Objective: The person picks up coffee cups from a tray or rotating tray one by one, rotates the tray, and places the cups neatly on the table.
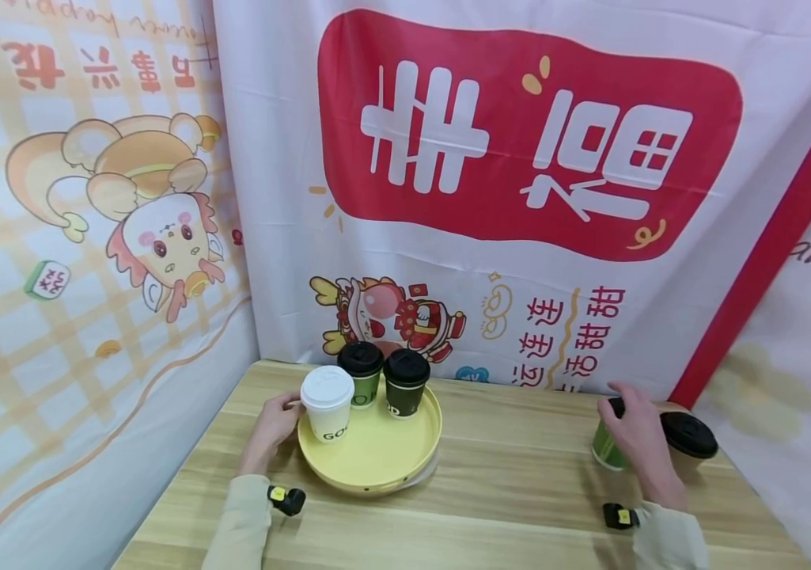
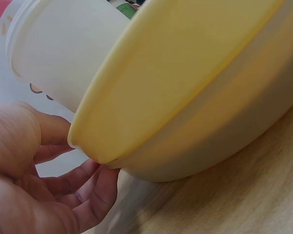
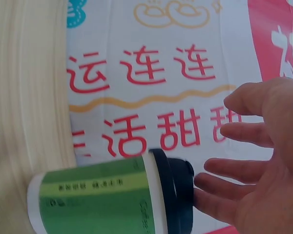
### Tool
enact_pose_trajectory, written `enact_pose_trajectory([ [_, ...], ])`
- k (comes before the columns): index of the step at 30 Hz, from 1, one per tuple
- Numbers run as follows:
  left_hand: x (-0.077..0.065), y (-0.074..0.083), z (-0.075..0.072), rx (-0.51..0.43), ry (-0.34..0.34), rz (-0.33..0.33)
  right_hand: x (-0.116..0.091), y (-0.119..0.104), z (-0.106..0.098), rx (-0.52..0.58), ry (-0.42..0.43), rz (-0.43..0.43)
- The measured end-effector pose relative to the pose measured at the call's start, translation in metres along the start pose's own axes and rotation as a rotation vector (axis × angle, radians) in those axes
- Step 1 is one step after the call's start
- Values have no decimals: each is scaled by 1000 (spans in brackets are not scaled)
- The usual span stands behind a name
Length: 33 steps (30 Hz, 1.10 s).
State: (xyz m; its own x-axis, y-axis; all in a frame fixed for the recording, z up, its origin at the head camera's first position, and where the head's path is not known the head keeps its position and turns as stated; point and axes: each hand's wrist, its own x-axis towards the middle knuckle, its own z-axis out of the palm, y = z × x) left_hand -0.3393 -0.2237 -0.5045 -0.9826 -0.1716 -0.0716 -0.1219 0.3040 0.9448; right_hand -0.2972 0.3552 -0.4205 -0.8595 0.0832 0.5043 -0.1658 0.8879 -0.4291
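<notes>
In the head view, my left hand [image 1: 275, 427] holds the left rim of a round yellow tray [image 1: 377, 467]; the left wrist view shows its curled fingers [image 2: 98, 197] at the rim. On the tray stand a white paper cup with a white lid [image 1: 328, 412], a green cup with a black lid [image 1: 365, 388] and a dark cup with a black lid [image 1: 405, 396]. At the right, my right hand [image 1: 636, 435] is above another green cup [image 1: 606, 450]. Its fingers are spread by the black lid [image 3: 178, 195] in the right wrist view, not wrapped round the cup.
A further black-lidded cup [image 1: 690, 435] stands right of my right hand, partly hidden by it. Printed cloth [image 1: 284, 198] hangs behind the wooden table [image 1: 505, 475] and along its left side. A pale edge [image 1: 422, 473] shows under the tray.
</notes>
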Motion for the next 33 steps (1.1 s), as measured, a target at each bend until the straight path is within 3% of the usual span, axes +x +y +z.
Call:
enact_pose_trajectory([
  [10,1,-1,0,19,19,7,0,-24,6,-2,-5,15],
  [18,2,-1,1,18,24,12,6,-39,23,64,-104,59],
  [33,2,-2,2,10,24,11,17,-89,65,380,-337,101],
])
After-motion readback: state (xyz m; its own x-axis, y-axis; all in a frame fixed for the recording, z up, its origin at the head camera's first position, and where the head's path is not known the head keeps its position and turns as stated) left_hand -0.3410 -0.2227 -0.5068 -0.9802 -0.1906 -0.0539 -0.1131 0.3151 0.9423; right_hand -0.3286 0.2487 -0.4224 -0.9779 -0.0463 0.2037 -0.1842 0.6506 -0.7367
